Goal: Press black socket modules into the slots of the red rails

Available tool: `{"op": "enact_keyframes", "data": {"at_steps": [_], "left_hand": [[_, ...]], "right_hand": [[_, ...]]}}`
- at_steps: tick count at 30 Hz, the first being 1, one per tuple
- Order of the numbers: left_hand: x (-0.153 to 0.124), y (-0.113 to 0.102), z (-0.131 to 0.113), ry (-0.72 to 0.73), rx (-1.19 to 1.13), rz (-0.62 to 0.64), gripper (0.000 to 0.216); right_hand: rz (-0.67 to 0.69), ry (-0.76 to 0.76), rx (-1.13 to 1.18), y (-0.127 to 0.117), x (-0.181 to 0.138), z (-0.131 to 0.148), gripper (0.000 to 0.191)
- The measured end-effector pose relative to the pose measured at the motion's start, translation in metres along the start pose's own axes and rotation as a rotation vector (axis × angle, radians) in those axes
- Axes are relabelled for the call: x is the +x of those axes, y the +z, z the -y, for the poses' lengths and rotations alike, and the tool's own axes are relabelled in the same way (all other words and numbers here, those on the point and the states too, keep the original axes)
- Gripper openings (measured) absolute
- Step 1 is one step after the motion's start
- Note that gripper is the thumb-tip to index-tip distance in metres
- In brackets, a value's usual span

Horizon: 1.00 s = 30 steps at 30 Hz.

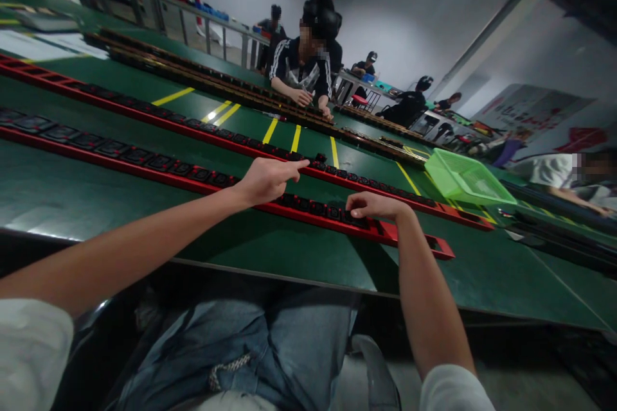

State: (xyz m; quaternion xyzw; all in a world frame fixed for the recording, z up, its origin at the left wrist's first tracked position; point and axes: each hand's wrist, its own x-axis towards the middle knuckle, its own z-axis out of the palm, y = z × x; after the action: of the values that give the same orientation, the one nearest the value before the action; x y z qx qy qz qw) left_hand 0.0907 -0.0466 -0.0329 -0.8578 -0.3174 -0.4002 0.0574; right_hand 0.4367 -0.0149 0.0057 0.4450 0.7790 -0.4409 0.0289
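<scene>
Left hand (pixel 266 181) loosely fisted, forefinger extended, holding nothing, above near red socket strip (pixel 405 234) lying crosswise on green table (pixel 72 199) — right hand (pixel 373 205) palm-down, fingers curled onto strip's black sockets (pixel 315 208), grip unclear — both forearms outstretched.

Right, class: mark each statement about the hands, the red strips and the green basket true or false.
1. The right hand rests on the near red strip. True.
2. The left hand has its forefinger stretched out. True.
3. The green basket stands left of the left hand. False: it stands to the right, beyond the right hand.
4. The table top is white. False: it is green.
</scene>
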Motion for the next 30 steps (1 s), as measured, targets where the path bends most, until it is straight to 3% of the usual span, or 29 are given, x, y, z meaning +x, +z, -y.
{"op": "enact_keyframes", "data": {"at_steps": [4,7,11,15,18,21,25,30], "left_hand": [[0.0,-0.002,-0.009,0.105,-0.076,-0.047,0.024],[-0.001,-0.002,-0.017,0.171,-0.144,-0.019,0.03],[-0.004,-0.001,-0.024,0.157,-0.091,0.013,0.035],[-0.007,0.002,-0.024,0.133,0.011,0.037,0.035],[-0.007,0.006,-0.024,0.189,0.028,0.083,0.032],[-0.006,0.012,-0.031,0.223,0.081,0.205,0.025],[-0.007,0.017,-0.045,0.169,0.171,0.362,0.023],[-0.006,0.018,-0.05,0.152,0.188,0.399,0.024]], "right_hand": [[0.028,-0.011,-0.069,0.0,0.01,0.01,0.047],[0.093,0.041,-0.092,-0.002,0.02,0.016,0.041],[0.195,0.107,-0.072,-0.008,0.033,0.026,0.035],[0.243,0.096,-0.049,-0.012,0.047,0.036,0.042],[0.26,0.058,-0.054,-0.009,0.059,0.04,0.043],[0.298,0.038,-0.082,-0.005,0.065,0.041,0.046],[0.25,-0.022,-0.085,0.0,0.058,0.037,0.05],[0.153,-0.111,-0.076,0.005,0.05,0.03,0.049]]}}
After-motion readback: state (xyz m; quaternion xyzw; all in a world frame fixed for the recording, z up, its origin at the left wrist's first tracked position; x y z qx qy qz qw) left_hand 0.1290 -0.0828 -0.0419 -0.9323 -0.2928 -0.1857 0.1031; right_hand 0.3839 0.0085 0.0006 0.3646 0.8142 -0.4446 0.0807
